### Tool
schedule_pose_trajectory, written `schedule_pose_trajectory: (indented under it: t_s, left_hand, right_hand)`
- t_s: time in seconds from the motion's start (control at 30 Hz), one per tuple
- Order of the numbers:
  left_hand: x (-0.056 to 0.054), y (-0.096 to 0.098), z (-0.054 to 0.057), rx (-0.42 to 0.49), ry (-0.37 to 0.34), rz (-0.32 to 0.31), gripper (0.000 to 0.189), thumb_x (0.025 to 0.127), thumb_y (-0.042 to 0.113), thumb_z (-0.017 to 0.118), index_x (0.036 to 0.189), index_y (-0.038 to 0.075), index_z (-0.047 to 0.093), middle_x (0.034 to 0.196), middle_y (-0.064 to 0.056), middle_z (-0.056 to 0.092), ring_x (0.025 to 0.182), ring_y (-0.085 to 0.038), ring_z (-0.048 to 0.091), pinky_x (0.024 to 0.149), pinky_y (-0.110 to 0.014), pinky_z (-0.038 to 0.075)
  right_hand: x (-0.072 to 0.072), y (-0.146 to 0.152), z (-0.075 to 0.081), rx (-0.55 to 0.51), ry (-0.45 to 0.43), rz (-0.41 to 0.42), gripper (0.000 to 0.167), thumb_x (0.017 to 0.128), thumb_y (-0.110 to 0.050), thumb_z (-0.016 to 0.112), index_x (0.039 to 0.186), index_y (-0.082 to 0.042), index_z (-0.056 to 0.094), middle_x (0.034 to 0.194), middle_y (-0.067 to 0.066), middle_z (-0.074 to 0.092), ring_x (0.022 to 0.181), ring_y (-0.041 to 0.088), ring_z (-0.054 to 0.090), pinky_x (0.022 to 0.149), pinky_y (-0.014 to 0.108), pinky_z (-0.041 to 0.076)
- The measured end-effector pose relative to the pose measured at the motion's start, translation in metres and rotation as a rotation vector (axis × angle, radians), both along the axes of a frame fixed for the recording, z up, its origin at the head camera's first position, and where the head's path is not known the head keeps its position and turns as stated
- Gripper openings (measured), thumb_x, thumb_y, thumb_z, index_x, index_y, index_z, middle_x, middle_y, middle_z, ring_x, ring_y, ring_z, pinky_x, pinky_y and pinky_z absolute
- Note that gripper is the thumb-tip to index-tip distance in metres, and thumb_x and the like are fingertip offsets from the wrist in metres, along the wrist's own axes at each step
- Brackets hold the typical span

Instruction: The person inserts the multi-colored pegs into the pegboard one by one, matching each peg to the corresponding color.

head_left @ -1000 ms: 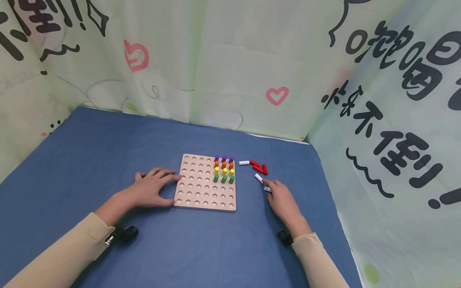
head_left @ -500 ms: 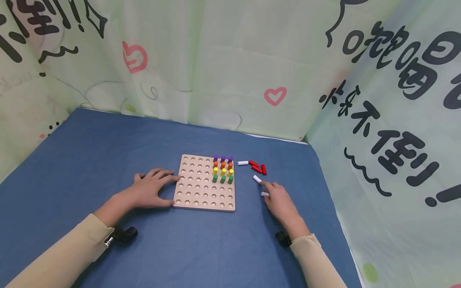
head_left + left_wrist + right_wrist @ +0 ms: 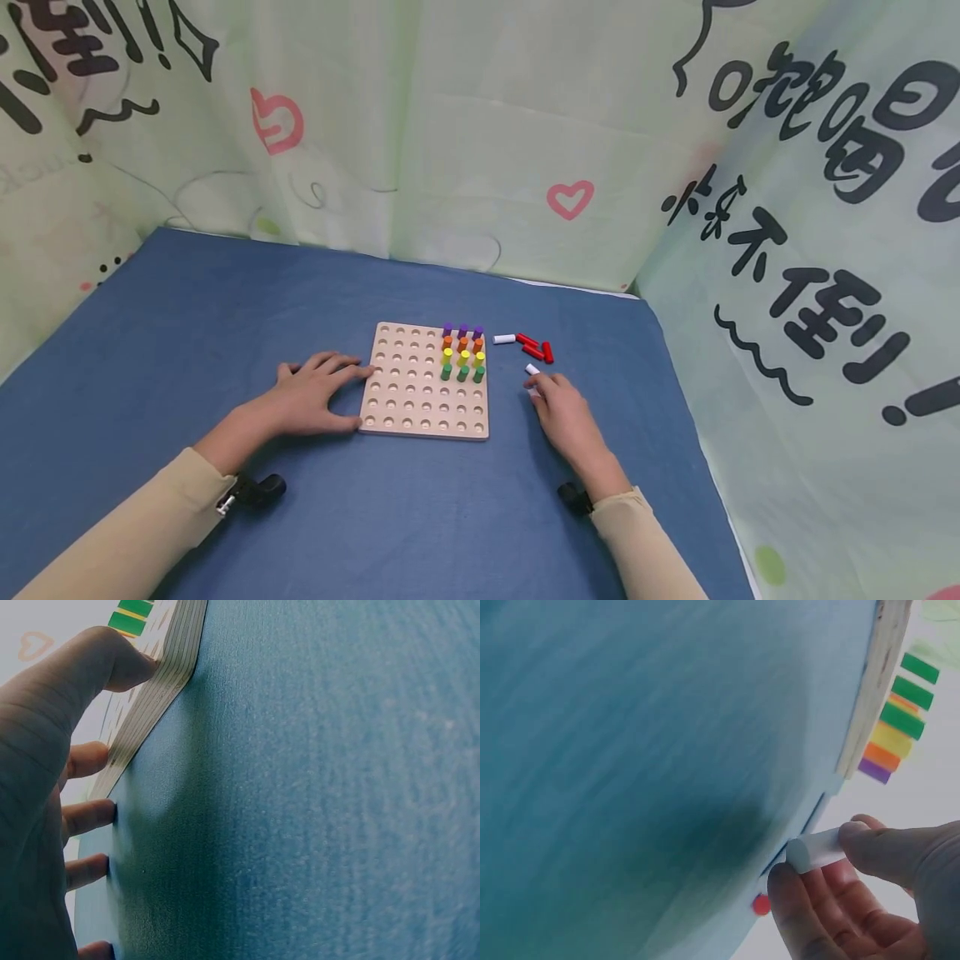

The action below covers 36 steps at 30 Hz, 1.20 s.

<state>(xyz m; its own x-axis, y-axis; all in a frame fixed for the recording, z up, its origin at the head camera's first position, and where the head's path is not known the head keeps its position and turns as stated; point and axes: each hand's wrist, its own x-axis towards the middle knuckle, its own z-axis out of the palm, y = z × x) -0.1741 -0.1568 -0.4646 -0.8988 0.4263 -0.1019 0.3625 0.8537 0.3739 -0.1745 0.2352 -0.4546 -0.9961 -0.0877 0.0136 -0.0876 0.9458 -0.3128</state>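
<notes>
Blue cloth (image 3: 420, 517) beneath hands (image 3: 317, 398) (image 3: 564, 415), left fingers (image 3: 90, 815) apart

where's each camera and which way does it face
Head: on the person's head, facing forward and down at the pale wooden square pegboard; beige-sleeved forearms, left hand and right hand show.
Left wrist: on that wrist, facing the left hand at the pegboard's edge; other hand unseen.
Right wrist: on that wrist, facing the right hand pinching a white cylindrical peg; other hand unseen.
Shared: both wrist views catch green cylindrical pegs.

Pegboard (image 3: 420, 392) common to all views
</notes>
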Motion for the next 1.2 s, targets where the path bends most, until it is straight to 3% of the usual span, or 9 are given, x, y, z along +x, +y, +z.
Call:
schedule_pose_trajectory:
  t_s: [0.47, 1.2]
  left_hand:
    - [0.000, -0.001, -0.003, 0.009, 0.009, -0.004, 0.077, 0.088, 0.055, 0.072, 0.156, 0.029, 0.047, 0.159, -0.011, 0.044, 0.147, -0.042, 0.033, 0.096, -0.079, 0.026]
    - [-0.001, -0.001, -0.007, 0.002, 0.017, -0.002, 0.078, 0.088, 0.057, 0.071, 0.156, 0.030, 0.047, 0.160, -0.010, 0.044, 0.147, -0.041, 0.033, 0.097, -0.080, 0.025]
  right_hand:
    - [0.001, -0.032, 0.009, -0.132, 0.079, 0.032, 0.018, 0.097, -0.010, 0.073, 0.114, -0.013, 0.069, 0.103, 0.006, 0.068, 0.091, 0.019, 0.063, 0.082, 0.038, 0.058]
    - [0.000, -0.056, 0.014, -0.240, 0.063, -0.001, 0.015, 0.095, -0.020, 0.077, 0.105, -0.016, 0.067, 0.095, 0.001, 0.070, 0.085, 0.016, 0.063, 0.078, 0.034, 0.058]
